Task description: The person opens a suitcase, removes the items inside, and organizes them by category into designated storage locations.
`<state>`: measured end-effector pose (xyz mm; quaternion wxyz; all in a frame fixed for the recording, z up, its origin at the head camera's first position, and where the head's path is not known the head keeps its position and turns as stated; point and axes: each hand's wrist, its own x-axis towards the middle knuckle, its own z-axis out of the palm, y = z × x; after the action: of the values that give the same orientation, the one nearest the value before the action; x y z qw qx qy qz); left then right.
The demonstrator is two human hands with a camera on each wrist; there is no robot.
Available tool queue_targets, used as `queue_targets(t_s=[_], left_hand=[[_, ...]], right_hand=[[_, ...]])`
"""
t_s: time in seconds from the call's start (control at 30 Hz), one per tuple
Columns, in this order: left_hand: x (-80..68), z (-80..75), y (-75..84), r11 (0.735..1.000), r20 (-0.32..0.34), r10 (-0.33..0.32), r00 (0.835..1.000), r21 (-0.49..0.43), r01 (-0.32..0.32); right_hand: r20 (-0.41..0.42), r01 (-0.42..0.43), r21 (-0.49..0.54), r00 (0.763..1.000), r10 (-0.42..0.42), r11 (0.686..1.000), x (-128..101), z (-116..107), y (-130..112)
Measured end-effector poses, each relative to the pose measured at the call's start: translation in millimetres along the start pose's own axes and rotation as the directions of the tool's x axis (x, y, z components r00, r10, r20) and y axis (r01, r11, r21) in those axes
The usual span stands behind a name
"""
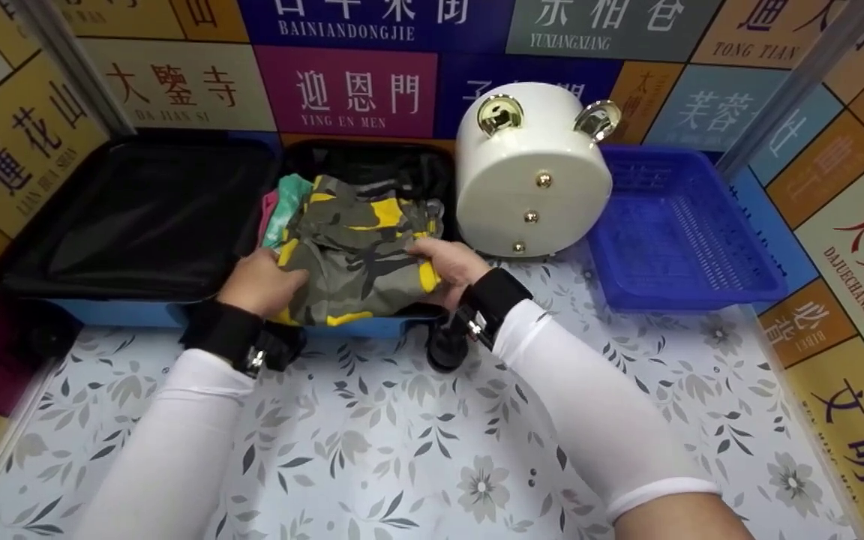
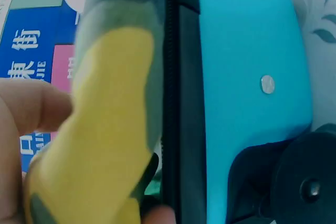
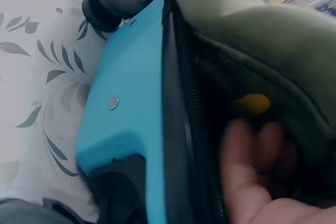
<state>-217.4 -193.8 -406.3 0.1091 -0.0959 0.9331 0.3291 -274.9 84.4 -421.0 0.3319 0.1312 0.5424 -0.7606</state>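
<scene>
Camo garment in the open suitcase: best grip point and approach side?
Take the camo garment by its two side edges, from the near side over the suitcase rim. It lies as a wide folded bundle atop other clothes, so both ends need support. The left hand and right hand already hold it there, fingers tucked underneath.

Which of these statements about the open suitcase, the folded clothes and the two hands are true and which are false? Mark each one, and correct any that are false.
1. Both hands hold the camouflage garment over the suitcase. True: left hand, right hand.
2. The blue basket is full of clothes. False: nothing shows inside it.
3. The suitcase lies open on the floral surface. True.
4. The white round case sits left of the suitcase. False: it stands to its right, beside the basket.
5. The suitcase shell is red. False: it is light blue.
</scene>
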Motion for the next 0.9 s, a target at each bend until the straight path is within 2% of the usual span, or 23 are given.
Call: queue_targets(t_s=[0.1,0.2,0.33,0.4,0.53,0.6,0.67,0.77,0.83,0.9], left_hand=[[5.2,2.7,3.7,1.000,0.026,-0.008,1.000,-0.003,0.008],[11.8,1.9,3.6,0.999,0.063,-0.028,0.998,-0.017,0.029],[21.2,1.2,1.8,1.000,0.111,-0.017,0.994,0.016,0.015],[24.8,2.9,2.6,0.999,0.124,0.011,0.992,0.045,-0.016],[25.3,7.2,7.3,0.995,0.108,0.064,0.992,0.074,-0.072],[23.6,8.4,10.3,0.991,0.090,0.083,0.993,0.095,-0.091],[22.1,8.3,11.8,0.990,0.088,0.091,0.992,0.102,-0.100],[22.7,5.2,8.6,0.994,0.122,0.082,0.989,0.062,-0.090],[24.4,2.1,3.4,0.999,0.151,0.044,0.987,-0.011,-0.043],[26.5,-0.8,-2.7,0.997,0.169,0.021,0.985,-0.070,-0.009]], right_hand=[[-0.013,-0.018,-0.008,1.000,0.018,1.000,8.5,0.9,1.5],[-0.070,0.023,-0.104,0.997,-0.030,0.994,12.7,1.4,4.4],[-0.115,0.090,-0.273,0.985,-0.125,0.958,13.7,3.4,6.7],[-0.113,0.098,-0.265,0.985,-0.132,0.959,14.8,3.4,6.1],[-0.056,0.046,-0.117,0.997,-0.053,0.992,18.8,0.1,2.0],[-0.044,0.031,-0.137,0.998,-0.037,0.990,20.7,-1.7,0.3],[-0.068,0.055,-0.270,0.995,-0.076,0.961,20.8,-3.0,-0.6],[-0.103,0.100,-0.449,0.981,-0.162,0.888,20.5,-3.1,1.2],[-0.091,0.141,-0.516,0.972,-0.218,0.845,19.7,-2.2,3.7],[-0.063,0.186,-0.537,0.964,-0.260,0.822,19.4,-0.8,7.0]])
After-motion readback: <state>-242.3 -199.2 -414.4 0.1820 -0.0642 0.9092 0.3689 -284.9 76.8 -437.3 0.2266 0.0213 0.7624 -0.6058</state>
